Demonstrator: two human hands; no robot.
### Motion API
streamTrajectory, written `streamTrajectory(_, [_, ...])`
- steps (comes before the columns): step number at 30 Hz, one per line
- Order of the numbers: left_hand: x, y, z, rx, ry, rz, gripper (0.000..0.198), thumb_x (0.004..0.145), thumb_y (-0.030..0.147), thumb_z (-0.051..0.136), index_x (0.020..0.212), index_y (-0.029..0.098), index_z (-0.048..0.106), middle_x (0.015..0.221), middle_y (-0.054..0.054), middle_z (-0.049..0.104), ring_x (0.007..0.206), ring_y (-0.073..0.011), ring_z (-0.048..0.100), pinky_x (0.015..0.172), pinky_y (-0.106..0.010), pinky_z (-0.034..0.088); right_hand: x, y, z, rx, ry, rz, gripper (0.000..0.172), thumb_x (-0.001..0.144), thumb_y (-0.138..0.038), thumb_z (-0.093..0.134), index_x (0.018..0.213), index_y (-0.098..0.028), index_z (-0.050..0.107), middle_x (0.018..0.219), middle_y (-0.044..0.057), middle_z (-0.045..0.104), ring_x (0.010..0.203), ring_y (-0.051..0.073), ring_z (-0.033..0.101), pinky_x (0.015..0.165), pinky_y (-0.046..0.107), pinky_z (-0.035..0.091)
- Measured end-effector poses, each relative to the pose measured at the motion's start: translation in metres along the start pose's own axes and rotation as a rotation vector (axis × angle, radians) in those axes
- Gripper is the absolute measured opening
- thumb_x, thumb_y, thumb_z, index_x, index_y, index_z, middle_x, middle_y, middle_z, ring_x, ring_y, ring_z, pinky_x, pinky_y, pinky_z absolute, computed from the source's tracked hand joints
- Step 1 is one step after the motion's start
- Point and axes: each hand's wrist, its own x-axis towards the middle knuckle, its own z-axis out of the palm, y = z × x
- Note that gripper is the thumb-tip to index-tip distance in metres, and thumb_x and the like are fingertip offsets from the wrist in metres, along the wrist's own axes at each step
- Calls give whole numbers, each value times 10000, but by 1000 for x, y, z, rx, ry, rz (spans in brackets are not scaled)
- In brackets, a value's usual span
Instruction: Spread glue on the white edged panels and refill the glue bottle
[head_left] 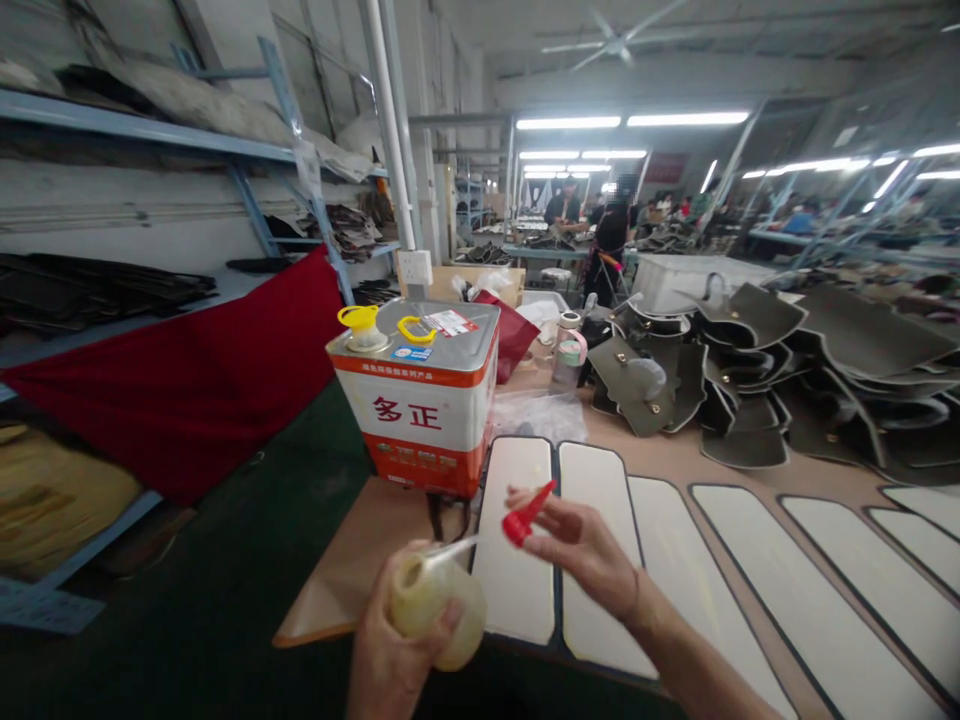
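Observation:
My left hand (405, 620) is wrapped round a squeeze bottle (461, 615) of pale yellowish plastic, its uncapped mouth tilted toward me. A whitish strand stretches from the bottle's mouth toward the right. Between the fingers and thumb of my right hand (581, 545) is a red nozzle cap (527, 515), its narrow tip pointing up and right, apart from the bottle. Beneath my hands lie cream panels (517, 540) with dark edges, set side by side on the brown-covered table (337, 570). Just beyond my left hand stands a large orange and white metal can (420, 410) with a yellow spout.
Grey-green bag pieces (757, 350) are heaped at the right back. A clear bottle (568, 350) and crumpled plastic film (540, 412) lie behind the panels. Shelving with red cloth (210, 380) runs along the left. A person (615, 240) in dark clothes stands farther back.

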Motion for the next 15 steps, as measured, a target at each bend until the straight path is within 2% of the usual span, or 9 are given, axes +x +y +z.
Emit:
streamTrajectory(2, [11,-2,-21,-110,139,-18,609,593,483,692,1092,167,540,993,-81,667,893,-257,644,789,-356,544,-1,-2,-45,-11,359,22,312,639,-343,761,902,-193,684,1026,58,673,1035,224,589,1001,417,381])
streamTrajectory(4, [19,-5,-48,-125,291,16,614,593,501,700,1081,158,556,1029,-92,661,980,-291,616,907,-444,481,-6,-8,-92,33,786,-40,307,577,-372,790,811,-200,691,928,51,692,980,227,615,1021,443,358])
streamTrajectory(5, [21,-8,-60,-109,334,33,602,597,494,702,1083,169,559,1080,-91,648,1029,-303,594,957,-480,434,-10,-11,-112,76,954,-90,293,565,-365,796,787,-208,687,934,53,686,1004,235,606,1018,442,366])
streamTrajectory(6, [22,-10,-71,-85,325,32,587,607,472,707,1100,192,552,1167,-83,613,1087,-310,561,999,-505,380,-14,-14,-128,82,1060,-133,268,571,-348,795,772,-211,684,978,66,674,1049,241,584,1011,425,379])
streamTrajectory(8, [19,-15,-84,-61,329,23,549,601,464,717,1069,228,553,1258,-69,559,1113,-332,542,1007,-559,339,-20,-14,-145,66,1088,-157,293,590,-319,789,843,-222,677,1133,75,618,1146,232,519,1029,374,361])
streamTrajectory(9, [17,-18,-85,-57,309,20,537,599,465,720,1053,238,548,1294,-68,530,1123,-343,532,1000,-578,335,-21,-12,-146,57,1054,-155,371,578,-305,797,915,-231,662,1196,74,584,1175,232,494,1040,372,345])
streamTrajectory(12, [12,-26,-71,-15,206,79,520,612,492,707,1031,238,531,1366,-86,451,1181,-363,475,1010,-586,317,-12,5,-135,62,903,-100,635,508,-297,833,1085,-252,571,1284,76,520,1200,256,468,1055,451,307])
streamTrajectory(15, [14,-36,-52,120,128,218,568,612,570,667,1031,216,521,1386,-115,410,1229,-360,420,1049,-542,286,9,21,-116,45,767,-69,615,521,-320,831,1068,-242,561,1297,79,503,1232,264,428,1044,479,312])
